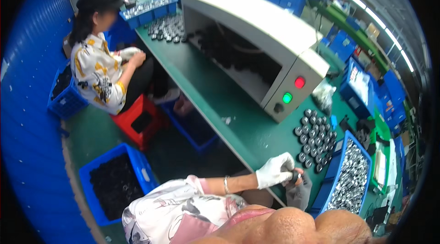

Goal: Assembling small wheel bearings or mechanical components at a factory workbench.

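My left hand [275,171], in a white glove, reaches in over the table's near edge with its fingers pinched. Facing it is my right hand [299,192], in a grey glove with bare fingertips. Between the two sets of fingertips is a small black round part [294,177], partly covered by them; both hands grip it. Just beyond my hands, rows of black round parts with silvery centres [315,141] stand on the green table [247,134]. A blue bin [324,189] full of small shiny metal pieces [349,177] sits to the right of my right hand.
A cream machine [256,19] with a tunnel opening and red and green buttons stands on the table. Another person [103,56] sits on a red stool [142,120] at the left. Near my left side, a blue crate [149,170] of black parts rests on the floor.
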`<state>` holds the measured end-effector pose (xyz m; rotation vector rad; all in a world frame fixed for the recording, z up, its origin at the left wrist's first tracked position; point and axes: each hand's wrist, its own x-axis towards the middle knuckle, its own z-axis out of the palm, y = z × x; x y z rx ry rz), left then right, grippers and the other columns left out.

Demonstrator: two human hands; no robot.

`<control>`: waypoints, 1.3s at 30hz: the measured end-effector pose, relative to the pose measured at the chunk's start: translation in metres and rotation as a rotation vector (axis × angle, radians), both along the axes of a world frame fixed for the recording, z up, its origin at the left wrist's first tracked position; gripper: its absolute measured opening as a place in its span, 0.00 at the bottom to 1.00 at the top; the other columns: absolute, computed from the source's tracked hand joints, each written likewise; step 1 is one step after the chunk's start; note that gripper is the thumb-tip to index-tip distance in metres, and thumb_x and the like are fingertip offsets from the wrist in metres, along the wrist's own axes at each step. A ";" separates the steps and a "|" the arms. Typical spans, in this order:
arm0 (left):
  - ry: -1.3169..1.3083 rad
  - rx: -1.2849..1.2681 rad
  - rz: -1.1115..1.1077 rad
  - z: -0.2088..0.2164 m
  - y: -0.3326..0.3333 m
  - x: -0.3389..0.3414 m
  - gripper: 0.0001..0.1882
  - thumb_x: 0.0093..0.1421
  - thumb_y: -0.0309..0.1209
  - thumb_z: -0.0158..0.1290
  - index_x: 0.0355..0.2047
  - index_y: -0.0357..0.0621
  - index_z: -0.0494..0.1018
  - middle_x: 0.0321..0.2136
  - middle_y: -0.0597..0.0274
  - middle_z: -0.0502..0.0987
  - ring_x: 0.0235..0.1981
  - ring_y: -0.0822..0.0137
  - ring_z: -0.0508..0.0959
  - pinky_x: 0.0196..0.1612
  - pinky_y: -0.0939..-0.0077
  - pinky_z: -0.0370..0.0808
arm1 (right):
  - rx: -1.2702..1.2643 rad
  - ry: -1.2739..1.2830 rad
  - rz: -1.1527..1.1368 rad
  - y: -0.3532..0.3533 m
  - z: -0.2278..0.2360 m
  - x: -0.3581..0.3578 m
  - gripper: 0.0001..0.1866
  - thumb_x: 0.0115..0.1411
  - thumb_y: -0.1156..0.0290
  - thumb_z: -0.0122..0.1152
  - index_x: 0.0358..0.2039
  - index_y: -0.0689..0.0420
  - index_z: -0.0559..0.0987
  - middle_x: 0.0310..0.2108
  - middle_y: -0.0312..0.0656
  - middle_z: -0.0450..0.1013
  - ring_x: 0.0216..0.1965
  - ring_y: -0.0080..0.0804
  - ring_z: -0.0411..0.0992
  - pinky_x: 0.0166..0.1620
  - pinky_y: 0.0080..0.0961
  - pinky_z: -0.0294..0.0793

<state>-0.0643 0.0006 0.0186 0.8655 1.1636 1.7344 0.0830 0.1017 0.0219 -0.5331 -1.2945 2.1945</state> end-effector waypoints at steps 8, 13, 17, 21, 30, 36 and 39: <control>-0.048 0.043 -0.128 0.008 -0.014 -0.003 0.15 0.67 0.28 0.60 0.51 0.35 0.75 0.45 0.61 0.80 0.48 0.71 0.78 0.53 0.71 0.78 | 0.210 0.013 -0.125 0.001 -0.011 -0.008 0.22 0.59 0.68 0.70 0.49 0.66 0.76 0.40 0.39 0.76 0.39 0.25 0.73 0.44 0.20 0.72; -0.331 -0.073 -0.079 0.003 -0.009 -0.013 0.13 0.65 0.34 0.63 0.42 0.35 0.80 0.34 0.63 0.83 0.35 0.75 0.79 0.41 0.77 0.75 | 0.524 -0.216 -0.288 -0.019 0.006 -0.027 0.21 0.54 0.73 0.74 0.47 0.63 0.77 0.39 0.35 0.74 0.39 0.24 0.71 0.45 0.22 0.72; -0.338 -0.086 -0.128 0.001 -0.007 -0.020 0.13 0.65 0.34 0.62 0.41 0.35 0.80 0.32 0.61 0.83 0.33 0.72 0.81 0.38 0.77 0.76 | 0.988 -0.283 -0.334 -0.014 0.018 -0.027 0.21 0.50 0.70 0.76 0.44 0.62 0.80 0.39 0.42 0.73 0.40 0.36 0.74 0.46 0.28 0.73; -0.447 -0.019 -0.151 -0.006 -0.007 -0.013 0.13 0.66 0.32 0.62 0.45 0.34 0.79 0.36 0.60 0.82 0.38 0.69 0.83 0.44 0.76 0.78 | 1.109 -0.332 -0.332 -0.015 0.027 -0.022 0.19 0.53 0.69 0.74 0.44 0.63 0.81 0.41 0.43 0.74 0.41 0.37 0.74 0.46 0.30 0.75; -0.290 0.004 -0.042 0.009 -0.018 -0.008 0.12 0.69 0.26 0.56 0.49 0.30 0.76 0.38 0.60 0.82 0.38 0.73 0.81 0.45 0.78 0.77 | 1.270 -0.295 -0.405 -0.025 0.021 -0.029 0.16 0.57 0.76 0.68 0.47 0.64 0.82 0.40 0.48 0.74 0.39 0.40 0.75 0.42 0.30 0.74; -0.132 0.087 0.108 -0.004 -0.011 -0.006 0.07 0.68 0.21 0.55 0.44 0.29 0.77 0.38 0.59 0.80 0.36 0.73 0.80 0.44 0.79 0.78 | 1.282 -0.252 -0.433 -0.020 0.012 -0.033 0.15 0.61 0.70 0.69 0.47 0.61 0.83 0.40 0.46 0.75 0.32 0.38 0.75 0.34 0.28 0.74; -0.121 0.070 0.077 -0.003 -0.011 -0.005 0.08 0.69 0.23 0.56 0.44 0.29 0.77 0.38 0.59 0.80 0.36 0.73 0.81 0.43 0.78 0.79 | 1.249 -0.257 -0.430 -0.020 0.014 -0.032 0.14 0.62 0.73 0.67 0.48 0.62 0.83 0.39 0.46 0.75 0.31 0.34 0.76 0.34 0.26 0.74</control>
